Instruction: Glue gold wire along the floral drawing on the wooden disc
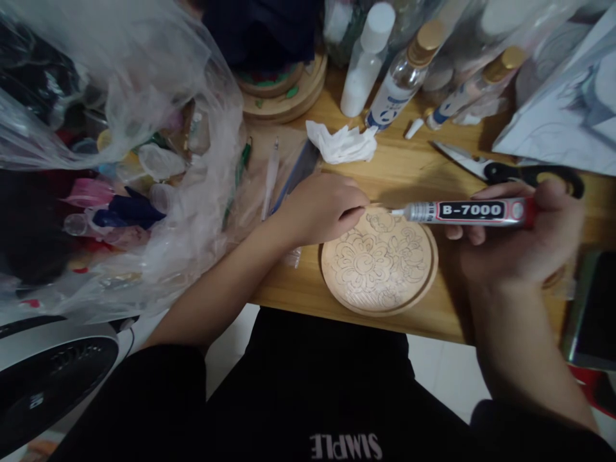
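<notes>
A round wooden disc with a drawn flower pattern lies near the front edge of the wooden table. My right hand holds a B-7000 glue tube sideways, its thin nozzle pointing left over the disc's top edge. My left hand rests at the disc's upper left with fingers curled, its fingertips pinched right at the nozzle tip. Whether it holds something small I cannot tell.
A big clear plastic bag full of small craft items fills the left. Crumpled tissue, several bottles, scissors and stacked wooden discs sit behind. A phone lies at right, a fan lower left.
</notes>
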